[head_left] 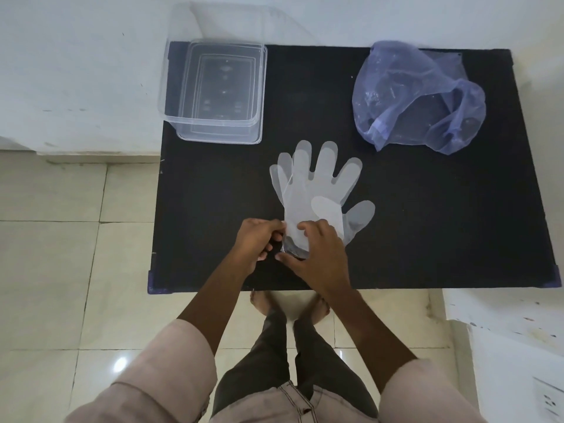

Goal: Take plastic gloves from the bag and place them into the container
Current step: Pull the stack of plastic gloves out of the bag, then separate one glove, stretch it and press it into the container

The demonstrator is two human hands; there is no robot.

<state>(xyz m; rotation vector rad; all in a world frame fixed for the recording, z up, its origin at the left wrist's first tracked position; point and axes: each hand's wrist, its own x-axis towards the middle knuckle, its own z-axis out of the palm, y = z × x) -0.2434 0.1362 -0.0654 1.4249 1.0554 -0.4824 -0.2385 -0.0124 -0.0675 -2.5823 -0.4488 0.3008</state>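
Observation:
Clear plastic gloves (317,190) lie flat and overlapping in the middle of the black table (427,224), fingers pointing away from me. My left hand (259,239) pinches the cuff edge at its left side. Resting on the cuff from the right is my right hand (317,254), with its fingers pressed on the plastic. A clear, empty rectangular container (213,90) stands at the table's far left corner. The crumpled translucent blue bag (418,96) lies at the far right.
The table's near edge (274,290) is just above my bare feet on the tiled floor (61,254). A white wall runs behind the table. A white ledge (512,315) with a socket sits at the lower right.

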